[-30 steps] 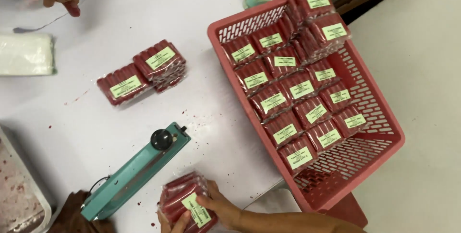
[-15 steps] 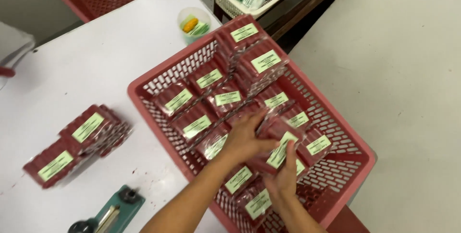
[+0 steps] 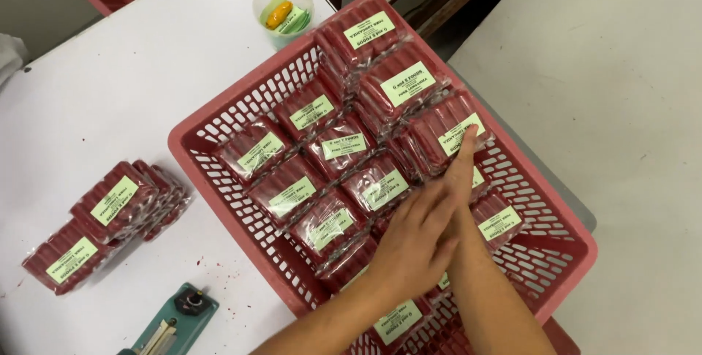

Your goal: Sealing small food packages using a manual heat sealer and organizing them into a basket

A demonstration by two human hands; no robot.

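L hand (image 3: 413, 242) over R hand (image 3: 461, 172), fingers flat together on sausage pack (image 3: 446, 132) (long axis diagonal) in red basket (image 3: 219, 132).

One red basket (image 3: 219, 132) sits on the white surface (image 3: 110, 84), holding at least a dozen sealed packs of red sausages (image 3: 344, 146), some hidden under the arms. Two stacks of the same packs (image 3: 110, 205) lie outside it, with one small green cup (image 3: 284, 11) and one teal sealer (image 3: 172, 326). Two hands work in the basket.

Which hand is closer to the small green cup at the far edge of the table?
The right hand: its fingertips reach the packets at the far side of the red basket, toward the cup. The left hand lies lower, over the basket's middle.
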